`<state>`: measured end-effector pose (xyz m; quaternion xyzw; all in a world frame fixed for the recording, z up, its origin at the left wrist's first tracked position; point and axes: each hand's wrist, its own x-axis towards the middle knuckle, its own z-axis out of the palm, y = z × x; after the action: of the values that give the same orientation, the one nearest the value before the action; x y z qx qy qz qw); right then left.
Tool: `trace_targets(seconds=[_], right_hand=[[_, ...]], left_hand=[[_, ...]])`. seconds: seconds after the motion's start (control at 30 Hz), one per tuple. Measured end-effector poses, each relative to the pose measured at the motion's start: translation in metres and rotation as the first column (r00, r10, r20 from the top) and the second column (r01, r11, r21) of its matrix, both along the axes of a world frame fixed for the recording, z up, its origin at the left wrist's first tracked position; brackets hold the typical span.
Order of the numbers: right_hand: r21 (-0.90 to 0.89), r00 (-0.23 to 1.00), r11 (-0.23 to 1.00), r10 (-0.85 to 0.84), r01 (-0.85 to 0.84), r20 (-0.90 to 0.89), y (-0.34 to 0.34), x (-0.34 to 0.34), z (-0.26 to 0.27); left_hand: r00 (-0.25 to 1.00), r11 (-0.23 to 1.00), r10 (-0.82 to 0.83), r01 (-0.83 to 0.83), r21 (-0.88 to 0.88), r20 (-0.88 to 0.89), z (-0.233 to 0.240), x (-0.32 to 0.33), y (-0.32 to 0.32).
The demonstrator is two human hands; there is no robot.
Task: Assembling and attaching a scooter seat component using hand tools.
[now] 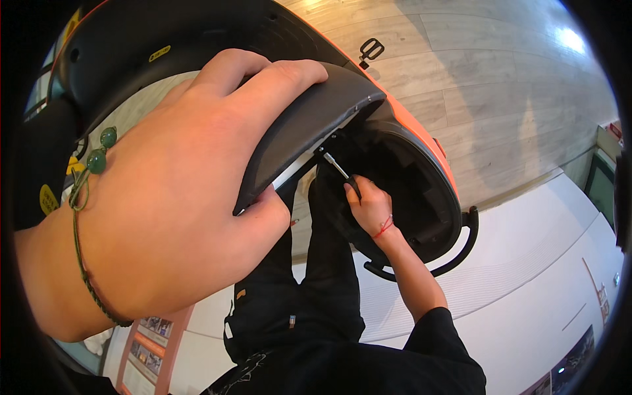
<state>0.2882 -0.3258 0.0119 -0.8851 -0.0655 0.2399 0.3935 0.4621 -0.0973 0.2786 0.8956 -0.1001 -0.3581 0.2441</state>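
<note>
My left hand (187, 163), large in the foreground, grips the raised black seat (326, 106) of an orange and black scooter. Its fingers lie over the seat cushion, and the thumb is at the lower edge. My right hand (373, 205) holds a nut driver (338, 166) by its dark handle. The metal shaft points up and left towards the seat hinge (326, 143), where small bolts show. Whether its tip sits on a bolt I cannot tell. Behind the right hand is the black under-seat compartment (419, 173).
A black grab rail (474, 222) curves around the scooter's rear, close to a white wall panel (518, 252). One pedal (372, 49) juts out over the wood-look floor (464, 69). My legs (331, 247) are beside the scooter. A display board (148, 350) stands at lower left.
</note>
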Motion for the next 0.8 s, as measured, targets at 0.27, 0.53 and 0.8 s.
trace_targets(seconds=[0.27, 0.53, 0.8], right_hand=[[-0.027, 0.998, 0.999, 0.029, -0.028, 0.047, 0.005, 0.002, -0.005], [-0.037, 0.988, 0.996, -0.072, 0.078, 0.136, 0.014, -0.006, -0.004], [-0.079, 0.979, 0.995, -0.043, 0.059, 0.199, 0.012, -0.012, -0.01]], left_hand=[[1.0, 1.0, -0.006, 0.006, 0.008, 0.002, -0.001, 0.001, -0.002], [1.0, 1.0, -0.023, 0.023, 0.017, 0.007, -0.002, 0.003, 0.001], [1.0, 1.0, -0.011, 0.011, -0.018, 0.002, -0.006, 0.003, 0.001]])
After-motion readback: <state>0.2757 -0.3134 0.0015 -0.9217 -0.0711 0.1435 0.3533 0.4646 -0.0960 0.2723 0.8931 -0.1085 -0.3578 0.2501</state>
